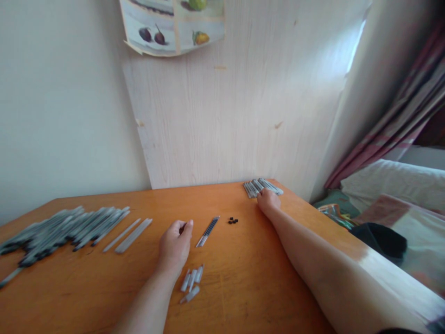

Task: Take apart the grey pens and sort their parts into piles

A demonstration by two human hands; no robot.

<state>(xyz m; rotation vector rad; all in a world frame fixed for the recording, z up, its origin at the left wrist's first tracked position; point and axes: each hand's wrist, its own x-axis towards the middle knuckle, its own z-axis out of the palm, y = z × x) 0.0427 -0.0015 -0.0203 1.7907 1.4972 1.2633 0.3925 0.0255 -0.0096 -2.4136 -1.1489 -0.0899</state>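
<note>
My left hand (176, 243) is held just above the table, left of a few thin dark pen refills (207, 231). Its fingers are curled, with the thumb against them. A dark spot shows in the curl, too small to name. My right hand (269, 200) reaches far across to the back right corner. There its bent fingers meet the near side of a row of pens (256, 186). What those fingers hold, if anything, is hidden. Between my arms lie several translucent caps or tips (192, 278) and several small black plugs (232, 220).
A big heap of clear pen barrels with black ends (66, 229) covers the table's left side. Beside it lie a few whitish tubes (134, 235). The wooden table (243, 283) backs onto a pale board (215, 120). Bedding (399, 208) is beyond its right edge.
</note>
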